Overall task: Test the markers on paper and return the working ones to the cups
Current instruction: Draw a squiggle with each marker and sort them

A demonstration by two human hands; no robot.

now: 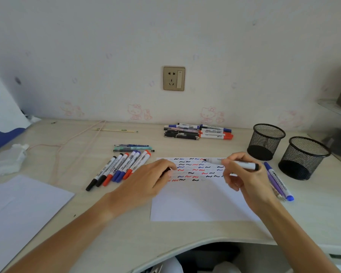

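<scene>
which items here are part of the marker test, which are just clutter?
Job: black marker held by right hand; test paper, left hand on it; mesh cups; marker row.
Clutter: wall socket; crumpled tissue; cord.

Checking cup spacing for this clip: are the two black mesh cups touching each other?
Apart. The head view shows a strip of bare desk between the rear mesh cup and the front mesh cup; their rims and bases do not meet.

Black wire-mesh cups (269, 141): two, near the tabletop's right edge. White paper sheets (201, 201): two. Capped markers in the fanned row (117, 169) left of the scribbled sheet: seven. Uncapped black-ended marker (234, 163): one. Wall socket (174, 78): one.
</scene>
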